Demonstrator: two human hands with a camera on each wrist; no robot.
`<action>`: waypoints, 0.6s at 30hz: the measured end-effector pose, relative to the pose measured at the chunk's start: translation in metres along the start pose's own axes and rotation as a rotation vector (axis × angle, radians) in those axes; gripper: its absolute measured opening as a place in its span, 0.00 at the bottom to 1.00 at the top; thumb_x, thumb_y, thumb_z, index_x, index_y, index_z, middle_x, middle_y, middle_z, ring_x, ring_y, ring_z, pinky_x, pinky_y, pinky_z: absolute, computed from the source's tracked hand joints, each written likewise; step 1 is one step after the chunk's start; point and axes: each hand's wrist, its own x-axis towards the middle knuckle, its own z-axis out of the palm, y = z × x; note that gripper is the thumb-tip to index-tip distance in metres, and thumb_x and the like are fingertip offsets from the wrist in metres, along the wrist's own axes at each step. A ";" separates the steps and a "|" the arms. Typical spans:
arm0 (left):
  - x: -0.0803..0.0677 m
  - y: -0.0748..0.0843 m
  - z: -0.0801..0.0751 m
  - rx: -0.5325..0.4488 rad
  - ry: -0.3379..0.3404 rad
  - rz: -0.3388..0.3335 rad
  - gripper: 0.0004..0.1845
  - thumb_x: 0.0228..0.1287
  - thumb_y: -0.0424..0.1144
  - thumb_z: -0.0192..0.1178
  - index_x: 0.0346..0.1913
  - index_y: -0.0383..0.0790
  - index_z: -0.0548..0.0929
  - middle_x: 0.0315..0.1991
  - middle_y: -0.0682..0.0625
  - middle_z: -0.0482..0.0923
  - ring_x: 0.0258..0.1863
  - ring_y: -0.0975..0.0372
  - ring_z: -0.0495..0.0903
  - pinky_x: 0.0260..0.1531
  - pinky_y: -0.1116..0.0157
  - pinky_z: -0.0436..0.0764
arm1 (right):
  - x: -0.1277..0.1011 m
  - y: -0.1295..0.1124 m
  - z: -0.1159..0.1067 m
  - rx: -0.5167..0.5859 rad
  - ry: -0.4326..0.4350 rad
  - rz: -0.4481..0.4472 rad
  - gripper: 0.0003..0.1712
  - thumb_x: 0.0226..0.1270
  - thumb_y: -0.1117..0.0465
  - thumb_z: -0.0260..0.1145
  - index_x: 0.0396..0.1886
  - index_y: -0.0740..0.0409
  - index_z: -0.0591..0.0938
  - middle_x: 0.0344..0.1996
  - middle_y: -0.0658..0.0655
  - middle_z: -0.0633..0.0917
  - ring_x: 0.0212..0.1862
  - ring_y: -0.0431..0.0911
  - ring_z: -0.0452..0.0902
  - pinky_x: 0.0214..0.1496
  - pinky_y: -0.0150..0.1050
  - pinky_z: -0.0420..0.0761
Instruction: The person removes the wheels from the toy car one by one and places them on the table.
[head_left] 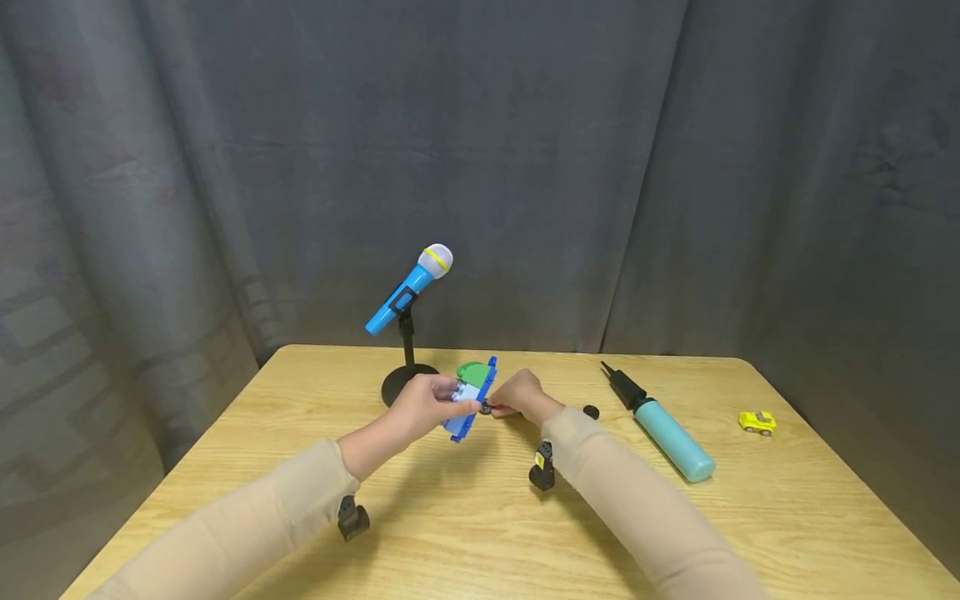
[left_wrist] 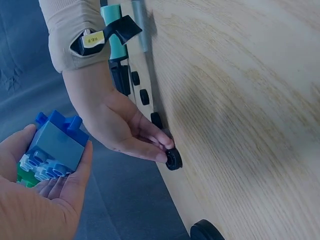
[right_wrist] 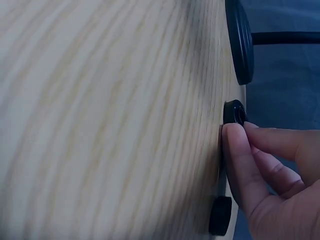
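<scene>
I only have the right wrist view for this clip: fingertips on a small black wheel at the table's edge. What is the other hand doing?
Observer: The left hand holds a blue, green and white block toy up off the table.
Operator: Are there more wheels than the two I see?
Observer: Yes, the left wrist view shows more black wheels in a row behind the right hand, which pinches one wheel.
Operator: Anything else on the table?
Observer: A toy microphone on a stand, a teal hand pump and a small yellow toy car.

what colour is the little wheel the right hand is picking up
Black; the wheel at the right hand's fingertips shows best in the left wrist view.
</scene>
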 end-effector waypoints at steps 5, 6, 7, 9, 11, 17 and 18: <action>-0.002 0.000 0.000 -0.013 -0.009 -0.003 0.30 0.57 0.43 0.70 0.59 0.28 0.77 0.47 0.39 0.85 0.44 0.55 0.86 0.38 0.61 0.85 | 0.004 -0.002 0.007 -0.077 0.041 0.016 0.13 0.51 0.67 0.76 0.32 0.71 0.80 0.12 0.55 0.82 0.10 0.39 0.76 0.18 0.29 0.78; -0.002 0.000 0.001 -0.014 -0.011 -0.005 0.30 0.57 0.43 0.70 0.59 0.28 0.78 0.47 0.39 0.85 0.43 0.55 0.86 0.37 0.62 0.85 | 0.003 -0.002 0.006 -0.088 0.042 0.013 0.14 0.52 0.67 0.76 0.31 0.71 0.80 0.12 0.55 0.82 0.10 0.39 0.76 0.17 0.29 0.78; -0.002 0.000 0.001 -0.015 -0.013 -0.005 0.29 0.58 0.43 0.70 0.58 0.28 0.78 0.47 0.39 0.85 0.43 0.55 0.86 0.38 0.61 0.85 | 0.002 -0.003 0.006 -0.095 0.040 0.008 0.14 0.52 0.67 0.76 0.31 0.71 0.80 0.12 0.55 0.82 0.11 0.39 0.76 0.18 0.29 0.78; -0.003 0.000 0.001 -0.009 -0.021 -0.003 0.29 0.58 0.43 0.70 0.58 0.28 0.78 0.46 0.39 0.85 0.43 0.55 0.86 0.38 0.62 0.85 | -0.002 -0.003 0.004 -0.114 0.028 -0.009 0.13 0.53 0.66 0.75 0.30 0.70 0.80 0.12 0.54 0.81 0.11 0.38 0.76 0.19 0.29 0.79; -0.002 -0.001 0.001 -0.003 -0.038 0.006 0.28 0.58 0.43 0.70 0.57 0.29 0.79 0.45 0.40 0.85 0.43 0.56 0.85 0.38 0.62 0.85 | -0.007 -0.003 0.001 -0.130 -0.007 -0.055 0.10 0.55 0.65 0.73 0.29 0.69 0.82 0.14 0.54 0.82 0.13 0.38 0.77 0.22 0.29 0.80; -0.001 -0.004 -0.002 0.014 -0.130 0.057 0.23 0.62 0.42 0.66 0.57 0.32 0.79 0.46 0.43 0.85 0.43 0.59 0.84 0.41 0.62 0.84 | -0.023 -0.010 -0.020 -0.023 -0.181 -0.235 0.08 0.64 0.73 0.59 0.39 0.74 0.82 0.24 0.62 0.84 0.23 0.45 0.82 0.39 0.41 0.86; -0.001 -0.004 -0.002 0.014 -0.150 0.067 0.23 0.63 0.42 0.65 0.57 0.32 0.79 0.46 0.43 0.85 0.42 0.59 0.83 0.42 0.62 0.83 | -0.026 -0.012 -0.024 -0.004 -0.211 -0.240 0.10 0.66 0.73 0.56 0.42 0.75 0.81 0.27 0.64 0.84 0.26 0.46 0.83 0.42 0.43 0.86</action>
